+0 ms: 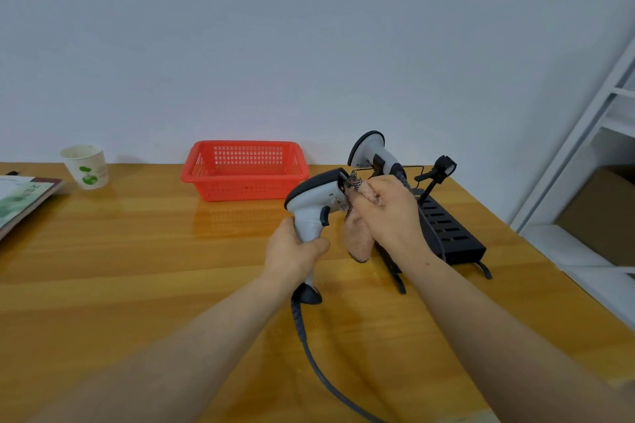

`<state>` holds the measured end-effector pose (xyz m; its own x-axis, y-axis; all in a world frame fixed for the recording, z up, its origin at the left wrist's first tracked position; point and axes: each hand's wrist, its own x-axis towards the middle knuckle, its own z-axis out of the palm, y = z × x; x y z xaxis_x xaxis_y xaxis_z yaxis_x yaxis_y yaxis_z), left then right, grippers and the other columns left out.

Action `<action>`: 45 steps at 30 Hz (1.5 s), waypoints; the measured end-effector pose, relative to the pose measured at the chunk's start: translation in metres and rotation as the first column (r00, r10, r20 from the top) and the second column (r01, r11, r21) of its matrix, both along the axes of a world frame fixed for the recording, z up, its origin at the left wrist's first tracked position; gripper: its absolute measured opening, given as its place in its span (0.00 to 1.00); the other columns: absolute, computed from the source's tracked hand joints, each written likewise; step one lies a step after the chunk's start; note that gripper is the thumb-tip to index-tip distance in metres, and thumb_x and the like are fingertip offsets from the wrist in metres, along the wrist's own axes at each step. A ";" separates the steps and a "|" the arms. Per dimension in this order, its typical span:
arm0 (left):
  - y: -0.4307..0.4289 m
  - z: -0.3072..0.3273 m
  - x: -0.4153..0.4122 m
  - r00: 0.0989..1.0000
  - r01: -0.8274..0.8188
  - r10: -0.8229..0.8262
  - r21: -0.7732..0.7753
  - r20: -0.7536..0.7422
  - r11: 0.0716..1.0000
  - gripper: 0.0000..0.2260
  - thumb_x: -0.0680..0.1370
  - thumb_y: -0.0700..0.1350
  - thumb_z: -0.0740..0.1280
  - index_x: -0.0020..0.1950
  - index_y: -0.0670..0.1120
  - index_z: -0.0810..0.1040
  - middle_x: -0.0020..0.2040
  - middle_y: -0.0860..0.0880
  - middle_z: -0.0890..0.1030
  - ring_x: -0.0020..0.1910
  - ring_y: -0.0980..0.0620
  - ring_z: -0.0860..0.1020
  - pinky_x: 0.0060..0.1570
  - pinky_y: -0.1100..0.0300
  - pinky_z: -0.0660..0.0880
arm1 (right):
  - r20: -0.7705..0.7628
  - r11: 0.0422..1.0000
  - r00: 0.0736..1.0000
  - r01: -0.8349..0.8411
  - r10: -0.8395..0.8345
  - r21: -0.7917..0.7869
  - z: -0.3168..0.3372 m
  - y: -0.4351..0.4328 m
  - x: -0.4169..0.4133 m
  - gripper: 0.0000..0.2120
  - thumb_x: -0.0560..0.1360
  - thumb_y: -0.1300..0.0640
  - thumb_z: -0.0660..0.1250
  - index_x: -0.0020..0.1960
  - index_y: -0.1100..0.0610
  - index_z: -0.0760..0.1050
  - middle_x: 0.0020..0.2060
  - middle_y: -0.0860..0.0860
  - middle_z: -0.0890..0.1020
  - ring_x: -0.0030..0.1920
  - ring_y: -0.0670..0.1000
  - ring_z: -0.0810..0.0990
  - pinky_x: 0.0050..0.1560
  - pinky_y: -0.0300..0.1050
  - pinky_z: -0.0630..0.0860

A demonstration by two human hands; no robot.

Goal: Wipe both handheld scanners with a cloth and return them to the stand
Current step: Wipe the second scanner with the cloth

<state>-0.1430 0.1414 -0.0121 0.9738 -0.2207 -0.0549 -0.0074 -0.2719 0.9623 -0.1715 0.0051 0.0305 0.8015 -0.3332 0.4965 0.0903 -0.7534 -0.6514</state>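
Where wall meets, wooden table, shelving

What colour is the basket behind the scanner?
Red-orange basket, plastic lattice, clearest in the head view.

- Setting: plain office or stockroom-type work area; exact kind cannot be fixed.
- Varnished wooden table pushed against a bare pale wall.
- Two corded handheld barcode scanners and a black slotted metal stand on it: point-of-sale or inventory gear.
- Red perforated plastic basket, paper cup and a printed booklet at the table's far and left edges.
- White metal shelving at right, with a cardboard box on a shelf.
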 end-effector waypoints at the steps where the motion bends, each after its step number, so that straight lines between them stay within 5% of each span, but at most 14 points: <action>1: 0.000 -0.001 0.000 1.000 -0.002 0.002 0.002 0.009 1.000 0.09 0.71 0.39 0.69 0.44 0.46 0.68 0.40 0.46 0.73 0.38 0.47 0.73 0.38 0.53 0.72 | 0.017 0.999 1.000 -0.012 0.012 0.033 0.000 0.002 0.001 0.22 0.75 0.58 0.65 0.26 0.50 0.60 0.32 0.46 0.66 0.34 0.42 0.67 0.36 0.28 0.64; 10: 0.003 -0.004 0.000 0.998 -0.012 0.010 0.025 0.068 1.000 0.10 0.73 0.39 0.68 0.45 0.45 0.67 0.37 0.50 0.71 0.33 0.52 0.70 0.33 0.59 0.68 | 0.108 0.966 0.985 -0.152 0.132 0.207 0.000 0.013 -0.002 0.19 0.75 0.59 0.68 0.29 0.49 0.66 0.34 0.45 0.70 0.37 0.41 0.70 0.42 0.36 0.68; 15: 0.004 -0.007 0.001 0.998 -0.030 0.028 0.031 0.055 0.999 0.10 0.73 0.39 0.68 0.46 0.44 0.67 0.37 0.50 0.71 0.34 0.51 0.70 0.34 0.58 0.69 | 0.078 0.954 0.969 -0.245 0.234 0.174 0.002 0.015 -0.003 0.04 0.75 0.61 0.66 0.42 0.56 0.77 0.44 0.49 0.76 0.45 0.43 0.74 0.52 0.36 0.70; 18: 0.004 -0.007 0.001 0.998 -0.032 0.031 0.027 0.048 0.999 0.10 0.72 0.39 0.68 0.45 0.45 0.67 0.37 0.49 0.71 0.34 0.50 0.70 0.35 0.57 0.69 | 0.056 0.969 0.969 -0.245 0.242 0.037 0.001 0.009 -0.005 0.09 0.76 0.64 0.65 0.54 0.59 0.79 0.51 0.50 0.76 0.51 0.41 0.74 0.53 0.24 0.66; 21: 0.003 -0.008 0.000 0.999 -0.031 0.032 -0.016 0.019 0.999 0.10 0.72 0.39 0.68 0.41 0.47 0.66 0.37 0.49 0.71 0.34 0.49 0.70 0.35 0.56 0.69 | 0.054 0.962 0.969 -0.229 0.239 -0.148 -0.001 0.004 -0.003 0.13 0.74 0.69 0.63 0.55 0.58 0.78 0.51 0.51 0.75 0.55 0.51 0.73 0.55 0.36 0.69; 27: 0.006 -0.007 0.001 0.999 -0.037 0.036 -0.081 -0.015 0.996 0.09 0.72 0.39 0.68 0.43 0.47 0.69 0.38 0.47 0.72 0.35 0.48 0.72 0.37 0.54 0.71 | 0.019 0.885 0.989 -0.121 0.144 -0.449 -0.007 -0.007 0.004 0.13 0.72 0.68 0.58 0.51 0.60 0.78 0.48 0.56 0.76 0.50 0.57 0.71 0.39 0.55 0.75; 31: 0.008 -0.005 0.002 0.999 -0.033 0.034 -0.068 0.004 0.997 0.09 0.72 0.38 0.69 0.44 0.47 0.70 0.38 0.48 0.72 0.35 0.48 0.72 0.36 0.55 0.71 | -0.051 0.801 0.999 -0.040 0.012 -0.598 -0.006 -0.010 0.007 0.13 0.73 0.67 0.60 0.54 0.58 0.78 0.50 0.55 0.76 0.52 0.56 0.71 0.39 0.54 0.75; 35: 0.007 0.000 0.006 0.998 -0.052 0.053 -0.078 0.018 0.996 0.09 0.71 0.39 0.69 0.44 0.47 0.69 0.39 0.48 0.73 0.36 0.48 0.72 0.38 0.54 0.72 | -0.029 0.875 0.997 -0.075 0.070 -0.478 -0.006 -0.005 0.016 0.14 0.72 0.65 0.58 0.55 0.58 0.75 0.49 0.58 0.77 0.51 0.60 0.75 0.44 0.59 0.77; 38: 0.007 0.000 0.006 0.998 -0.051 0.052 -0.079 0.020 0.996 0.09 0.71 0.39 0.69 0.47 0.44 0.71 0.40 0.46 0.73 0.37 0.47 0.72 0.38 0.52 0.72 | -0.066 0.897 0.995 -0.099 0.079 -0.431 -0.006 -0.006 0.012 0.13 0.74 0.67 0.61 0.58 0.63 0.76 0.52 0.60 0.77 0.53 0.60 0.74 0.53 0.44 0.72; 39: 0.006 -0.001 0.006 0.998 -0.048 0.050 -0.079 0.024 0.996 0.09 0.71 0.39 0.69 0.47 0.44 0.71 0.40 0.46 0.73 0.37 0.47 0.72 0.38 0.52 0.72 | -0.070 0.895 0.994 -0.105 0.082 -0.434 -0.004 -0.006 0.011 0.12 0.74 0.67 0.61 0.56 0.65 0.77 0.51 0.60 0.77 0.53 0.59 0.73 0.52 0.39 0.69; 42: 0.006 -0.002 0.007 0.997 -0.067 0.070 -0.073 0.033 0.995 0.09 0.70 0.39 0.69 0.44 0.46 0.69 0.39 0.46 0.73 0.36 0.47 0.72 0.37 0.52 0.72 | -0.092 0.901 0.994 -0.089 0.055 -0.426 0.001 -0.004 0.011 0.06 0.74 0.63 0.61 0.43 0.64 0.75 0.44 0.56 0.75 0.46 0.55 0.74 0.46 0.47 0.70; 45: 0.007 -0.004 0.008 0.996 -0.078 0.079 -0.036 0.048 0.996 0.10 0.70 0.39 0.69 0.42 0.47 0.68 0.38 0.47 0.72 0.35 0.46 0.72 0.37 0.52 0.72 | -0.184 0.989 0.980 -0.091 0.069 -0.114 0.009 0.002 0.013 0.10 0.74 0.63 0.60 0.34 0.62 0.66 0.34 0.57 0.72 0.37 0.54 0.72 0.41 0.49 0.71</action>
